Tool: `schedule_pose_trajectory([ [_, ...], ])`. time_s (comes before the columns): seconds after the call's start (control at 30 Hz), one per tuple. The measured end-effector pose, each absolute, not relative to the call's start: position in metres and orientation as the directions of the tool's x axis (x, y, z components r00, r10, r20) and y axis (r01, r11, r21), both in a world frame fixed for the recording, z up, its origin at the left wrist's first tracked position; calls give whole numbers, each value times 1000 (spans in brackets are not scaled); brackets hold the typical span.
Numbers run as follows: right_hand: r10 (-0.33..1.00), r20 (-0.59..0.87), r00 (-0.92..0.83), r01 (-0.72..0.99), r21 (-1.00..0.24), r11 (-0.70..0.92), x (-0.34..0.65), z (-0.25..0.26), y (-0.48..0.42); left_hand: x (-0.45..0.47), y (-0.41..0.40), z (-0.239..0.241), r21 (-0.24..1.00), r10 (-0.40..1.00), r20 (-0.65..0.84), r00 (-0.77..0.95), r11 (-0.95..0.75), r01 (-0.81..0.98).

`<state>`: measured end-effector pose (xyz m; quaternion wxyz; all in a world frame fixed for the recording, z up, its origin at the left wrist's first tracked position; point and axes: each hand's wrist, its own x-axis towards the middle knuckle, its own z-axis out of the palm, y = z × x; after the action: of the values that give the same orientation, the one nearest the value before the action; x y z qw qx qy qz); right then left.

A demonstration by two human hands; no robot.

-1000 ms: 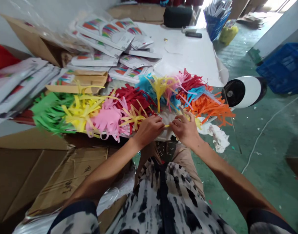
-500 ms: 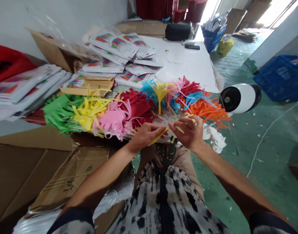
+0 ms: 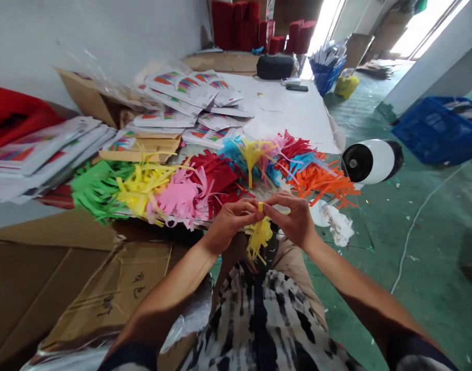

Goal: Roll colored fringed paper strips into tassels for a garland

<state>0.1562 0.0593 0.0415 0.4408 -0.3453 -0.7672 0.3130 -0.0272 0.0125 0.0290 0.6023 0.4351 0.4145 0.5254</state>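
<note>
Between my two hands hangs a yellow paper tassel (image 3: 259, 234), its cut strips dangling over my lap. My left hand (image 3: 233, 219) pinches the rolled top of the tassel from the left. From the other side, my right hand (image 3: 292, 214) grips the same top with thumb and fingers, and a small yellow loop shows between the fingertips. Just beyond lie heaps of fringed tissue paper: green (image 3: 100, 189), yellow (image 3: 143, 180), pink (image 3: 182, 197), dark red (image 3: 219, 175) and orange (image 3: 323, 180). Another yellow fringed piece (image 3: 252, 152) rests over blue fringe (image 3: 230, 148).
Printed white packets (image 3: 189, 90) are piled behind the fringes, with more stacked at the left (image 3: 38, 149). A black case (image 3: 275, 67) sits at the back. A white fan (image 3: 383, 161) stands at the right, near a blue crate (image 3: 439, 129). Cardboard boxes (image 3: 116, 288) are at lower left.
My hands have come closer together at the top of the yellow tassel. Its strips now hang down below my fingers, where earlier a yellow strip was stretched between them. The view has tilted slightly.
</note>
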Motion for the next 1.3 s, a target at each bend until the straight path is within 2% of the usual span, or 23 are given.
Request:
schedule_pose_trajectory([
  [0.1,839,344,-422,188,-872,452,157,41,64,-27,12,29,953,992,-68,102,95,-288],
  [0.2,830,296,-473,196,-883,427,157,44,66,-26,9,28,953,992,-100,81,118,-278],
  [0.4,760,487,-430,277,-730,625,148,51,62,-21,5,27,961,996,-88,-31,77,-265],
  [0.53,723,467,-510,293,-695,656,140,58,94,-28,8,22,944,979,-152,-133,104,-313],
  [0.63,760,498,-418,417,-638,648,135,70,153,-40,14,14,935,970,-176,-165,112,-337],
  [0.73,797,532,-285,656,-498,567,124,82,232,-48,19,3,911,955,-244,-171,166,-378],
  [0.83,906,309,-289,879,-289,379,105,82,305,-51,19,-7,893,951,-279,-134,206,-400],
  [0.93,951,128,-281,938,-175,300,82,70,356,-53,16,-12,885,954,-287,-86,229,-406],
  [1.1,965,4,-263,962,-75,263,59,45,392,-59,19,-11,844,937,-335,-97,253,-472],
  [1.3,965,-45,-260,965,13,261,57,41,395,-58,24,-13,831,942,-325,-83,243,-500],
])
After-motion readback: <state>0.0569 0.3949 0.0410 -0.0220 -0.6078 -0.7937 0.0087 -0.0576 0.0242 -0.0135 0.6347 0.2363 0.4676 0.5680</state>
